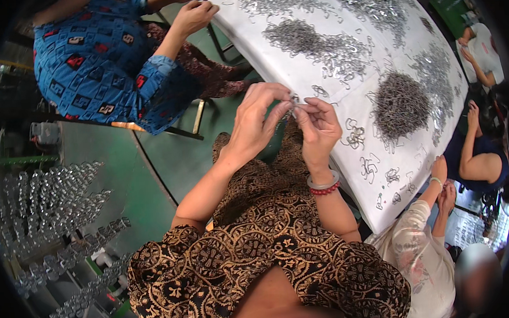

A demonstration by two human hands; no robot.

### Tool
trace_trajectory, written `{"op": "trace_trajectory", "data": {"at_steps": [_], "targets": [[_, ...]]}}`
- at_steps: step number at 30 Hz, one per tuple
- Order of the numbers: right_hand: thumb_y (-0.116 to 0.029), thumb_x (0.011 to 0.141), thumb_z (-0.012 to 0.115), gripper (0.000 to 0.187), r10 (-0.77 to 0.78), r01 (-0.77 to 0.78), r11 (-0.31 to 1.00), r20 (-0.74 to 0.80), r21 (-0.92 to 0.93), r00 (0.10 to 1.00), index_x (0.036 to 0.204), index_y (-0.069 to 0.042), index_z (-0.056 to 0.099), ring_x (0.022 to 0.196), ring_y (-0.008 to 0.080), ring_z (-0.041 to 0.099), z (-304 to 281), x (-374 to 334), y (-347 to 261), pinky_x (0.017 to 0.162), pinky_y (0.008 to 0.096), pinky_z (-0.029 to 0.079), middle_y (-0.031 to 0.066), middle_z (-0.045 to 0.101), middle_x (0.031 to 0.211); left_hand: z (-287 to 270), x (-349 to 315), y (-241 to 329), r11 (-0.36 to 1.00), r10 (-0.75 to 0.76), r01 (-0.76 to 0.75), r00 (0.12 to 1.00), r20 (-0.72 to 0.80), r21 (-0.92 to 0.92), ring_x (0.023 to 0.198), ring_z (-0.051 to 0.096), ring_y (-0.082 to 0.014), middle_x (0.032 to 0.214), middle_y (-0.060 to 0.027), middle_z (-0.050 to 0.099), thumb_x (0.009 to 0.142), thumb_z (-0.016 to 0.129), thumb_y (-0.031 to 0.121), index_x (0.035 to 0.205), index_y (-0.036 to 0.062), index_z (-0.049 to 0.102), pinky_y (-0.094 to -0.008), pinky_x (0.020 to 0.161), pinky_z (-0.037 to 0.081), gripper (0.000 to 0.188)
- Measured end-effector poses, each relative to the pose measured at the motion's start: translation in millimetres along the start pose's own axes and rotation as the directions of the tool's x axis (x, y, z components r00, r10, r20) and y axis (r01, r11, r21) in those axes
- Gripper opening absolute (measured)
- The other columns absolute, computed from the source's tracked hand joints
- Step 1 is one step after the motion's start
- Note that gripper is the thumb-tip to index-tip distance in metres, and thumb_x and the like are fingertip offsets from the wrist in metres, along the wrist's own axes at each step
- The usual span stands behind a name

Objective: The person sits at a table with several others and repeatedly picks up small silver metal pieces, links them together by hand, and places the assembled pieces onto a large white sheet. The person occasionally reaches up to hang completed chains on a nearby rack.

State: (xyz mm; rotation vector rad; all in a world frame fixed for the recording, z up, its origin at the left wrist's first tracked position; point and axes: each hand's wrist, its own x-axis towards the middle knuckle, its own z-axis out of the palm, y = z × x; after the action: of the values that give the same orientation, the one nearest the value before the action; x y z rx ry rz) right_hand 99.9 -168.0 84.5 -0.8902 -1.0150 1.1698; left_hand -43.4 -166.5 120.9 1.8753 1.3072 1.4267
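Note:
My left hand point(258, 118) and my right hand point(320, 127) meet above the near edge of the white-covered table point(272, 63). Thumbs and fingers of both pinch a small bent metal wire piece point(295, 99), whose shape is mostly covered by the fingertips. Just beyond them lies a little cluster of wire pieces point(319, 90). Loose bent wire hooks point(354, 134) are scattered to the right of my right hand. A dense, dark heap of wire hooks point(401, 105) sits farther right, and another grey heap point(294, 36) lies ahead.
Shiny metal pieces point(373, 3) spread over the table's far side. A co-worker in a blue patterned shirt point(100, 75) sits at left; another in a pale floral top point(418, 260) is close at right. Racks of metal parts point(49, 198) stand at left on the green floor point(114, 181).

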Motion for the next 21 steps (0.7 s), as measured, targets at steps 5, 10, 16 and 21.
{"op": "trace_trajectory", "data": {"at_steps": [5, 10, 16, 21], "targets": [[0.004, 0.087, 0.069, 0.020, -0.068, 0.070, 0.995, 0.024, -0.076, 0.997, 0.105, 0.002, 0.062, 0.083, 0.0095, 0.065, 5, -2, 5, 0.073, 0.0210, 0.053, 0.0077, 0.069, 0.093, 15, -5, -3, 0.935, -0.252, 0.247, 0.968, 0.014, -0.255, 0.096, 0.062, -0.0161, 0.099, -0.0122, 0.067, 0.096, 0.057, 0.003, 0.100, -0.0020, 0.056, -0.0293, 0.080, 0.050, 0.006], [0.003, 0.086, 0.069, 0.025, -0.068, 0.080, 0.960, 0.053, -0.267, 0.996, 0.111, -0.001, 0.066, 0.087, 0.0108, 0.065, -23, 16, 6, 0.076, 0.0248, 0.054, 0.0066, 0.069, 0.097, 18, -1, -10, 0.926, -0.201, 0.159, 0.975, -0.091, -0.342, 0.078, 0.064, -0.0115, 0.088, -0.0099, 0.070, 0.096, 0.057, 0.002, 0.099, -0.0034, 0.058, -0.0266, 0.071, 0.051, 0.007], [-0.010, 0.085, 0.070, 0.017, -0.084, 0.203, 0.460, 0.185, -0.865, 0.979, 0.100, -0.003, 0.074, 0.075, 0.0142, 0.064, -131, 104, 19, 0.070, 0.0273, 0.051, 0.0097, 0.073, 0.097, 9, 2, -15, 0.924, -0.169, 0.139, 0.984, -0.055, -0.355, 0.075, 0.065, -0.0117, 0.086, -0.0085, 0.071, 0.095, 0.059, 0.004, 0.098, -0.0012, 0.058, -0.0263, 0.065, 0.050, 0.006], [-0.002, 0.082, 0.065, 0.015, 0.016, 0.466, 0.231, 0.483, -0.854, 0.876, 0.094, 0.000, 0.072, 0.089, 0.0311, 0.065, -166, 140, 53, 0.081, 0.0372, 0.052, 0.0149, 0.069, 0.095, 1, 4, -14, 0.934, -0.164, 0.145, 0.986, -0.031, -0.326, 0.076, 0.065, -0.0102, 0.087, -0.0072, 0.071, 0.096, 0.059, 0.007, 0.099, 0.0010, 0.058, -0.0267, 0.064, 0.051, 0.008]]}}
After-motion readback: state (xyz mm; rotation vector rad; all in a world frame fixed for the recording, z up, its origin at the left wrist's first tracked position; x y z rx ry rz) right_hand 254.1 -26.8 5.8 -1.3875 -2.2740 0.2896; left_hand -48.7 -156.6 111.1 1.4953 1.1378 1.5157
